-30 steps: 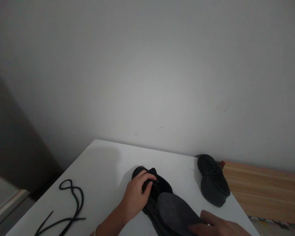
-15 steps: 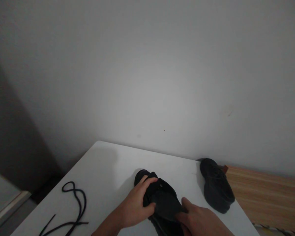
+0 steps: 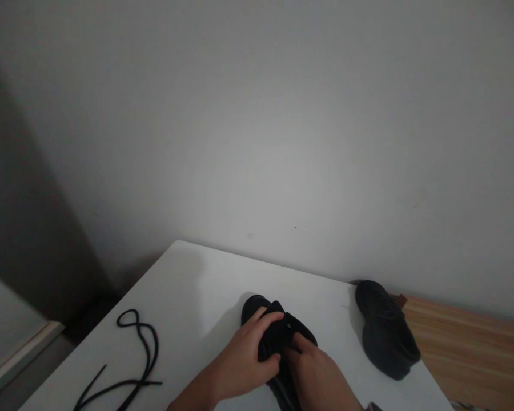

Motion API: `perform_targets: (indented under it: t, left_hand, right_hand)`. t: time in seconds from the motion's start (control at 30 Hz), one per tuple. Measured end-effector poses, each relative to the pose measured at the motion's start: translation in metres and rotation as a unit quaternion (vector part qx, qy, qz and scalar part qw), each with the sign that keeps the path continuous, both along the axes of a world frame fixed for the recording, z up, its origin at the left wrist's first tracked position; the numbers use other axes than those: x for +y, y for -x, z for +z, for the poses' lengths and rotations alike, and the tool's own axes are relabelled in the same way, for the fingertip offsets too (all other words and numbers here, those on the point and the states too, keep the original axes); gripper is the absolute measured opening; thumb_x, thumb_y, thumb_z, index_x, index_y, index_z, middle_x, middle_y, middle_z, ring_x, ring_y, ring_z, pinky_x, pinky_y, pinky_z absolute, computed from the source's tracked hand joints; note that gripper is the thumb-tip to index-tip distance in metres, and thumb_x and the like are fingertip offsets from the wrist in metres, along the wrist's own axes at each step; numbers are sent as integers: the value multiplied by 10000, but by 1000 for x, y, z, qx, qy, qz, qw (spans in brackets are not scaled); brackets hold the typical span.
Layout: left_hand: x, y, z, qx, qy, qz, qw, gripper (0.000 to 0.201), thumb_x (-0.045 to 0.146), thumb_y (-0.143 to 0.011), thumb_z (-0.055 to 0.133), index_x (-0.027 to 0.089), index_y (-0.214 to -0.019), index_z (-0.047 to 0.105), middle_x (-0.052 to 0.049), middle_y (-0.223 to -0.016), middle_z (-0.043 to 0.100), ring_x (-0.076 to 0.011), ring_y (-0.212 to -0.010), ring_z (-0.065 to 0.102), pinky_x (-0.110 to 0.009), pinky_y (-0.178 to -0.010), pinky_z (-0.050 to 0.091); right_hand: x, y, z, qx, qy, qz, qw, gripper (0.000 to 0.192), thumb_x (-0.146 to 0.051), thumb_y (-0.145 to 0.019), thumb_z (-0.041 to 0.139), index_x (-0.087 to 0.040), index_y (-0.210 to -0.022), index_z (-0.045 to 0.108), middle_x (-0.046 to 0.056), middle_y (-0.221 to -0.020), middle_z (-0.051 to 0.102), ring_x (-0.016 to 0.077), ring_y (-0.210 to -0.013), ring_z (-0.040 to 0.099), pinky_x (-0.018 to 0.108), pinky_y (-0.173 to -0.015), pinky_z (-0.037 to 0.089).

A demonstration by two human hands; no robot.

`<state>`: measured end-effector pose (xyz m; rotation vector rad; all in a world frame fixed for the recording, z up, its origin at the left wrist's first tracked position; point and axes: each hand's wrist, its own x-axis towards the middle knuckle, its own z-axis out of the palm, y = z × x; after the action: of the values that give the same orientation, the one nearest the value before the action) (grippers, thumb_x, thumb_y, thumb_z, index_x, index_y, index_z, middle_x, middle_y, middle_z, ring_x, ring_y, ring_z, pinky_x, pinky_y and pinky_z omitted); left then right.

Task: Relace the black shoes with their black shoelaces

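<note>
A black shoe (image 3: 278, 334) lies on the white table (image 3: 188, 302), toe pointing away from me. My left hand (image 3: 244, 357) grips its tongue and upper from the left. My right hand (image 3: 314, 377) presses down into the shoe's opening, fingers inside or over it. The insole seen before is hidden under my right hand. A second black shoe (image 3: 385, 331) rests near the table's right edge, apart from both hands.
A loose black shoelace (image 3: 132, 354) lies curled on the left part of the table. A wooden surface (image 3: 471, 348) adjoins the table on the right. A plain white wall stands right behind the table. A pale ledge (image 3: 12, 348) sits lower left.
My right hand has moved forward and left, pushing the grey insole into the shoe until it is out of sight. My left hand kept its hold on the shoe's upper.
</note>
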<state>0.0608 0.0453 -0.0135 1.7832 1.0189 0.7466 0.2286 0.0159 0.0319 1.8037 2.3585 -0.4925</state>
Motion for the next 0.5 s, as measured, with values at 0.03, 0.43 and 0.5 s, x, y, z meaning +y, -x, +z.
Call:
perform_targets:
  t: [0.03,0.43,0.5]
  left_hand:
    - [0,0,-1,5,1,0,1000,731,108,-717,623,230,-1429,510,-138,-1545,460,-325,-1399,467,-482,-1144,398]
    - [-1,1,0,39,1,-6,999,720,130,-742,604,210,-1450,496,-152,-1585,414,-325,-1494,317,-522,-1204,292]
    - [-1,1,-1,39,-2,-6,999,718,129,-742,604,201,-1449,499,-158,-1576,426,-326,-1494,317,-526,-1207,285]
  right_hand:
    - [2,1,-3,15,-3,0,1000,509,57,-839,405,-130,-1179,734,191,-1227,688,271,-1058,710,342,-927,543]
    - [13,7,-12,80,-23,-5,996,406,40,-840,447,-126,-1032,762,144,-1118,716,238,-1000,718,284,-879,515]
    - [14,8,-12,71,-20,-10,997,399,39,-843,453,-127,-1035,760,144,-1117,716,239,-982,720,284,-863,514]
